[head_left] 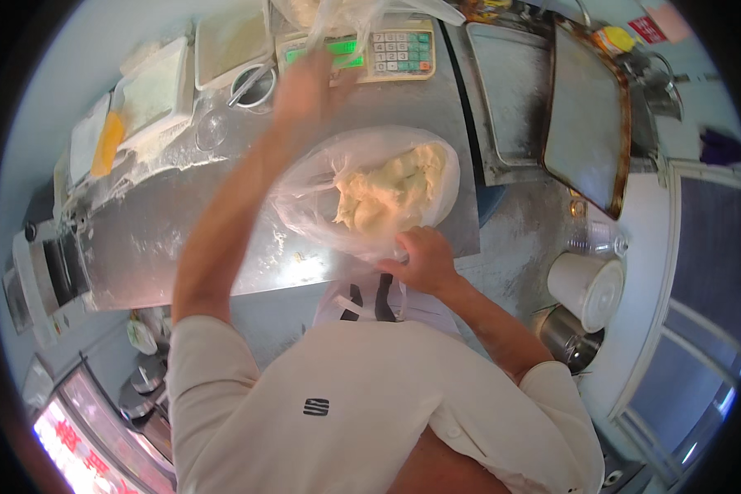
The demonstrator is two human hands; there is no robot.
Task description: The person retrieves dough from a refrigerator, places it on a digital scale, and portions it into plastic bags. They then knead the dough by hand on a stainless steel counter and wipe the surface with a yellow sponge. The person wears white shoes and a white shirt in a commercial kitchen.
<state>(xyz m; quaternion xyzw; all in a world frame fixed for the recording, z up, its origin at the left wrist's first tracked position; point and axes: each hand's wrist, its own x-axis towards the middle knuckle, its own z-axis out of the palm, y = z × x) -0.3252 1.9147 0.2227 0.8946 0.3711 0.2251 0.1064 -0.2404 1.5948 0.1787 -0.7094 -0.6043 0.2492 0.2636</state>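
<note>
A pale lump of dough [401, 188] lies inside a clear plastic bag [305, 197] on the metal worktable [142, 228]. The bag's mouth is spread wide around it. My right hand [425, 259] pinches the bag's near rim at the table's front edge. Reaching far forward, my left hand [309, 86] is blurred in front of a digital scale [401, 52]. Another plastic bag [346, 15] with pale contents rests on the scale, and its loose film hangs by my left fingers. Blur hides whether those fingers grip it.
White tubs of flour [154, 86] stand at the back left, with a yellow scraper [107, 143] by them. A cup [254, 86] holds a utensil. Baking trays [512, 92] lie to the right, one rusty-rimmed tray [586, 117] tilted. A white bucket [583, 287] and a steel pot [568, 339] sit lower right.
</note>
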